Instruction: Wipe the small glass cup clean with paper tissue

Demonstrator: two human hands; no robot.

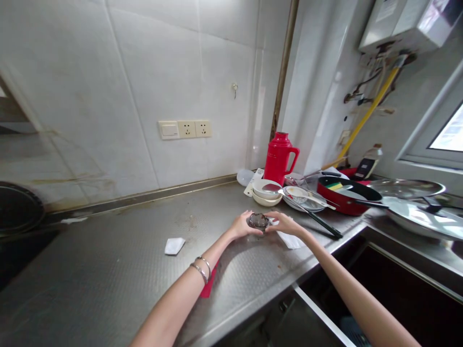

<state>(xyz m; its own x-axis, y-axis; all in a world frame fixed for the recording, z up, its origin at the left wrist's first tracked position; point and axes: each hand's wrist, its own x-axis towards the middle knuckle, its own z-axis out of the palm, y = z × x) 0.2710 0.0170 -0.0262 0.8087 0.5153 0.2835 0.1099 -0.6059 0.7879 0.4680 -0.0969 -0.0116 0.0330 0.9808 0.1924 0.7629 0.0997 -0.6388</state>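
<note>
Between my two hands is a small, round, dark container with a shiny rim (258,220), too small to name more exactly. My left hand (243,225) curls round its left side, and my right hand (282,223) grips it from the right with thumb and fingers. It is close above or on the steel counter (137,270); I cannot tell which. Under my right wrist lies a white paper or cloth (291,240). A red flat item (209,285) is partly hidden by my left forearm, and a folded white piece (174,246) lies farther left.
Stacked bowls (266,196), a ladle with a black handle (323,225) and plates (304,197) stand beyond my hands. Behind them is a red thermos flask (278,156). A red pan (347,196) and a lidded pan (423,217) sit right, by the sink edge (408,262).
</note>
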